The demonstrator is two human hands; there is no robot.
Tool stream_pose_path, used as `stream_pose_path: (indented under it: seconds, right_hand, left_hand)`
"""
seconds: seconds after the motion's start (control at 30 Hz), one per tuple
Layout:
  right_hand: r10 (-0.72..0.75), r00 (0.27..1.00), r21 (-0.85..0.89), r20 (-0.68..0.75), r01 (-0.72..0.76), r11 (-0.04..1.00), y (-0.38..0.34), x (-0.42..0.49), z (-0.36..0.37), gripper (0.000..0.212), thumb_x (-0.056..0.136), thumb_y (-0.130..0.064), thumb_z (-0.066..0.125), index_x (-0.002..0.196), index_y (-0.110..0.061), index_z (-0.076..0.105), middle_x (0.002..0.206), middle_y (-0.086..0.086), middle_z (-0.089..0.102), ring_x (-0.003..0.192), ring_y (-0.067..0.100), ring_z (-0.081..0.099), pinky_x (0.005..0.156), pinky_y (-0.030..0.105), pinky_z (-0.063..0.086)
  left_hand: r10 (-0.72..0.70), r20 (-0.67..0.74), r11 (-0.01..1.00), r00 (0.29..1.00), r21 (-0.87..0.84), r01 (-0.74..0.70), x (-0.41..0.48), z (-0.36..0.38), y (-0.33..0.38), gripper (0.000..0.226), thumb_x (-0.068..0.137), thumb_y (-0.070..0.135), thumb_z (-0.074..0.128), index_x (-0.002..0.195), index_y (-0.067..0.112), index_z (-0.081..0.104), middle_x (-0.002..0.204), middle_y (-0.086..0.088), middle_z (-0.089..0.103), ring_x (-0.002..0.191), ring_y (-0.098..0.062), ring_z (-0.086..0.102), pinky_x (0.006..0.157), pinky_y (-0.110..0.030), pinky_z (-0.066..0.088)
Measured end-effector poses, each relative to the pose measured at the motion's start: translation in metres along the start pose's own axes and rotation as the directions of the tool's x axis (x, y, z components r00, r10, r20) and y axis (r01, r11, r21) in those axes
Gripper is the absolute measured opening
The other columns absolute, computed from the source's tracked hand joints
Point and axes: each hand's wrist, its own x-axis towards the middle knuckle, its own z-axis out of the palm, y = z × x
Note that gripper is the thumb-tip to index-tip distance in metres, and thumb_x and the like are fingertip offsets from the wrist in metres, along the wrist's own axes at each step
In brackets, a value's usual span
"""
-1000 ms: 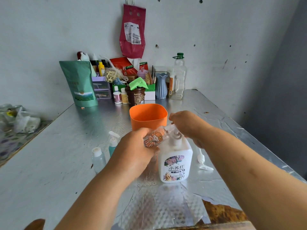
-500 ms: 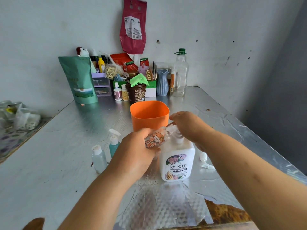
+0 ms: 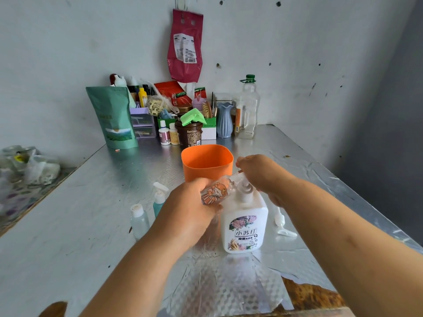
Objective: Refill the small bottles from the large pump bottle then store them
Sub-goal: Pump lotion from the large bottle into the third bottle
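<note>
Left hand (image 3: pixel 190 209) grips the small cartoon-printed bottle (image 3: pixel 216 192), tilted, mouth at the spout of the large pump bottle (image 3: pixel 245 225) standing on the surface (image 3: pixel 91 213). Right hand (image 3: pixel 263 175) curls over its pump head. Orange cup (image 3: pixel 206 163) just behind.

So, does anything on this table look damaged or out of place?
Yes. The table's silver foil covering is torn at the near right corner, baring a brown surface. A white pump head lies loose on the foil, right of the large pump bottle. The left hand holds the small cartoon bottle tilted at that bottle's nozzle.
</note>
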Motion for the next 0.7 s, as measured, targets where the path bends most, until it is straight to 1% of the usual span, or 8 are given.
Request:
stream_pose_path:
  seconds: [0.1,0.17,0.27,0.33,0.4,0.53,0.63,0.7]
  right_hand:
    - [-0.043,0.999,-0.074,0.006,0.043,0.996,0.001,0.005,0.001,0.042,0.101,-0.021,0.031,0.121,0.007,0.054,0.124,0.028,0.055,0.116,0.042,0.052,0.095,0.044,0.045]
    - [-0.04,0.999,-0.102,0.035,0.043,0.994,0.001,0.006,0.001,0.04,0.101,-0.017,0.03,0.122,0.008,0.053,0.125,0.029,0.054,0.116,0.042,0.052,0.096,0.045,0.044]
    - [-0.02,0.999,-0.078,0.025,0.022,0.997,0.003,0.007,0.001,0.037,0.102,-0.012,0.029,0.123,0.008,0.052,0.124,0.029,0.054,0.116,0.042,0.051,0.098,0.047,0.043]
    - [-0.041,0.999,-0.106,0.017,0.043,0.993,0.005,0.009,0.002,0.036,0.102,-0.01,0.029,0.123,0.007,0.052,0.124,0.029,0.054,0.116,0.041,0.051,0.099,0.048,0.043]
    - [-0.031,0.999,-0.125,0.029,0.035,0.992,0.006,0.01,0.004,0.035,0.101,-0.008,0.029,0.124,0.007,0.051,0.125,0.028,0.053,0.117,0.041,0.051,0.1,0.048,0.042]
    - [-0.055,0.997,-0.147,0.045,0.061,0.987,0.009,0.01,0.008,0.035,0.101,-0.009,0.03,0.124,0.006,0.052,0.125,0.028,0.054,0.117,0.041,0.052,0.099,0.048,0.043]
    - [-0.06,0.997,-0.133,0.045,0.065,0.989,0.008,0.009,0.007,0.037,0.101,-0.013,0.029,0.123,0.006,0.053,0.124,0.028,0.055,0.116,0.04,0.052,0.098,0.046,0.044]
    - [-0.064,0.997,-0.141,0.046,0.07,0.987,0.005,0.009,0.004,0.04,0.102,-0.017,0.028,0.122,0.006,0.054,0.124,0.028,0.055,0.116,0.041,0.052,0.097,0.045,0.044]
  left_hand:
    - [0.003,0.002,1.0,1.0,0.0,-0.003,0.0,0.001,-0.001,0.038,0.08,0.023,0.078,0.115,0.032,0.067,0.102,0.014,0.072,0.094,-0.01,0.067,0.085,-0.034,0.053]
    - [0.002,0.006,1.0,1.0,0.003,-0.002,0.0,0.0,-0.002,0.038,0.081,0.024,0.077,0.116,0.032,0.066,0.103,0.015,0.072,0.095,-0.009,0.067,0.084,-0.031,0.053]
    - [0.012,0.008,1.0,1.0,0.005,-0.012,0.0,0.002,-0.003,0.038,0.082,0.023,0.077,0.116,0.033,0.066,0.104,0.017,0.072,0.094,-0.005,0.066,0.08,-0.025,0.052]
    - [0.016,0.004,1.0,1.0,-0.003,-0.016,-0.001,0.002,-0.004,0.038,0.083,0.022,0.076,0.117,0.034,0.066,0.105,0.018,0.072,0.093,-0.003,0.066,0.077,-0.02,0.05]
    - [0.014,0.004,1.0,1.0,-0.001,-0.014,0.0,0.003,-0.005,0.036,0.083,0.022,0.076,0.116,0.033,0.066,0.104,0.017,0.072,0.093,-0.004,0.066,0.078,-0.022,0.051]
    - [-0.018,0.022,1.0,1.0,0.001,0.018,0.001,0.005,-0.005,0.033,0.083,0.023,0.076,0.114,0.031,0.067,0.102,0.015,0.073,0.094,-0.008,0.067,0.086,-0.033,0.054]
    - [-0.02,0.027,1.0,0.999,-0.001,0.02,0.0,0.004,-0.005,0.033,0.083,0.023,0.076,0.113,0.031,0.067,0.102,0.015,0.072,0.093,-0.006,0.066,0.084,-0.03,0.053]
    - [-0.013,0.024,1.0,1.0,-0.005,0.013,0.0,0.002,-0.004,0.033,0.082,0.023,0.076,0.112,0.032,0.067,0.102,0.016,0.072,0.094,-0.006,0.066,0.084,-0.031,0.053]
